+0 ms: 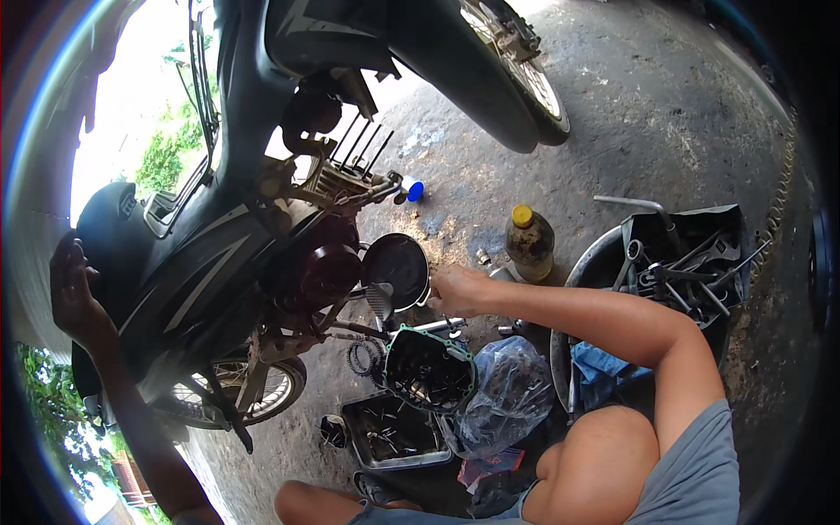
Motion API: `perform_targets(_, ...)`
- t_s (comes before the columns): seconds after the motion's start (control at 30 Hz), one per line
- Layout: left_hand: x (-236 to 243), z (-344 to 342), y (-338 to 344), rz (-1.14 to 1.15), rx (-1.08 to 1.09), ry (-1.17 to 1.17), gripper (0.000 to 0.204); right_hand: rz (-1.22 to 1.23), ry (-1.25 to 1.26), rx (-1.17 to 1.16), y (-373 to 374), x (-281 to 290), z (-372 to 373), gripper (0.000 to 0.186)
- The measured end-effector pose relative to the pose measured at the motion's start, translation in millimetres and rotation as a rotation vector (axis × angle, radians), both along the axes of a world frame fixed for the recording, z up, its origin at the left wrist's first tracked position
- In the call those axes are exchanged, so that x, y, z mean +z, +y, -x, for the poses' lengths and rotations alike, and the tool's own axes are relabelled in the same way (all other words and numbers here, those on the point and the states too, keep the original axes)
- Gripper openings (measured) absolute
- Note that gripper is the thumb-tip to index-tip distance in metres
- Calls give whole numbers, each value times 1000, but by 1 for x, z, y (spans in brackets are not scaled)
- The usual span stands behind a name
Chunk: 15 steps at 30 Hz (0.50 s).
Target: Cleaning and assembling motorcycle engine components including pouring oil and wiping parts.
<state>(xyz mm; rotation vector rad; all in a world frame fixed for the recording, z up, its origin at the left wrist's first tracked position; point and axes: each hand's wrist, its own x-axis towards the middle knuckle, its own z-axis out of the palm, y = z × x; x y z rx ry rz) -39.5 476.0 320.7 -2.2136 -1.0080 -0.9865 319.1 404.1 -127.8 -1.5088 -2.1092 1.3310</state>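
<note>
Motorcycle (197, 262): fills the left side and top of the view, both wheels fitted; its engine is partly stripped.
Engine (324, 267): long studs (366, 149) stick out bare past a finned block, so the top-end parts appear to be off; refitting looks undone.
Tool basin (560, 350): on the floor at right, with wrenches (691, 276) and a blue cloth (604, 372).
Plastic bag (507, 394): lies just beside the cover, contents hard to make out.
Parts tray (402, 461): carries small loose metal pieces, none fitted.
Engine cover (470, 385): removed and lying near the tray, green gasket material along its edge.
Round black pan (394, 267): beside the engine's lower side, in the right hand's reach.
Bottle (530, 249): upright, yellow-capped, beyond the right forearm.
Left hand (77, 293): fingers loosely bent and apart, nothing visible in them, at the bodywork; contact cannot be told.
Right hand (459, 290): fingers curled closed, apparently on the pan's rim.
</note>
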Motion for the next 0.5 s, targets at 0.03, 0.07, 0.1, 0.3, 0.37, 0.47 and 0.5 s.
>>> perform_targets(0.03,-8,-6,-1,46,26,-34,28,-19,31,-11,1,-1,-2,39)
perform_targets(0.07,-18,-14,-3,94,52,-68,29,-8,36,-23,1,-2,-4,38)
perform_targets(0.1,-28,-23,-8,97,49,-59,29,12,26,-46,1,-3,-6,37)
perform_targets(0.3,-128,-89,-64,692,-40,-464,29,26,234,-261,9,-8,-18,33)
perform_targets(0.37,-172,-111,-83,914,62,-599,28,21,319,-341,15,-11,-18,33)
perform_targets(0.47,-224,-133,-106,1304,203,-828,39,42,502,-527,28,-6,-13,35)
perform_targets(0.5,-236,-137,-112,1405,266,-891,43,79,589,-651,34,0,-11,36)
